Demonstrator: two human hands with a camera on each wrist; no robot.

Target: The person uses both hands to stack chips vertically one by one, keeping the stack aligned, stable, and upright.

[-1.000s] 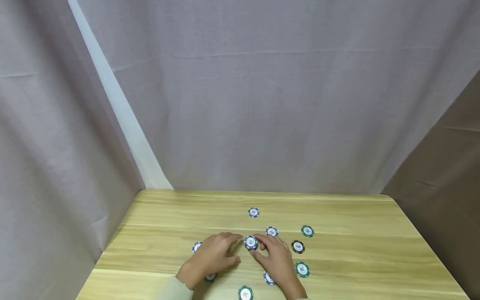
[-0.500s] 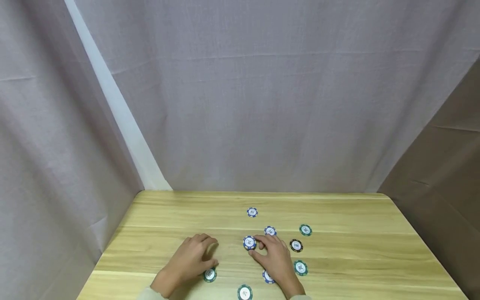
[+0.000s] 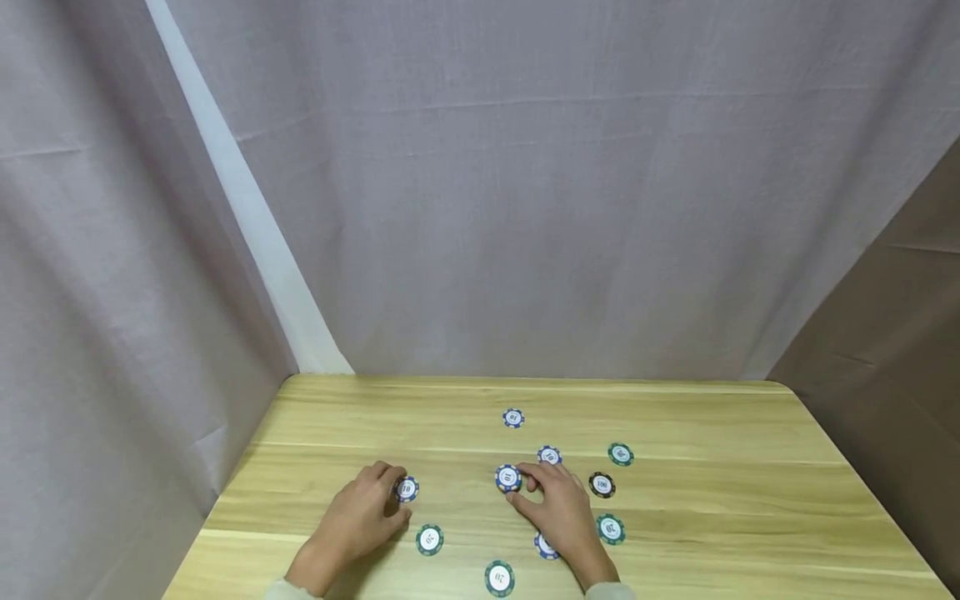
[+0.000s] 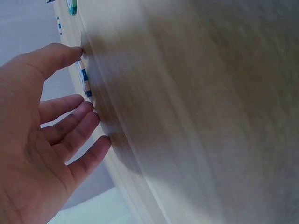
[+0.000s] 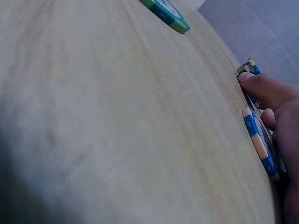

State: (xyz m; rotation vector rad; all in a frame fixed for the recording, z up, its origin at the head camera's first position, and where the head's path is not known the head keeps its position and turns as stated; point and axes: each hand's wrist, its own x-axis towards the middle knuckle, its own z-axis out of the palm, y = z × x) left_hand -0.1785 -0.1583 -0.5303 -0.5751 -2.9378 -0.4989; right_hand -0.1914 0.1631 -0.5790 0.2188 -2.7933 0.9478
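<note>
One table [image 3: 720, 500] spans the lower frame. Right hand [image 3: 561, 507] pinches the chip stack [image 3: 507, 477], lower centre; left hand [image 3: 356, 515], fingers spread around a blue chip [image 3: 408, 489] farther left, contact unclear. Stacking looks part-done: several layered, that chip and eight others [image 3: 620, 454] loose.

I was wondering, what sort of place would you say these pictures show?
Probably a curtained-off recording or demonstration space, judging by the grey fabric curtains behind a light wood-grain table and the round blue, green and black numbered chips spread out on it.
</note>
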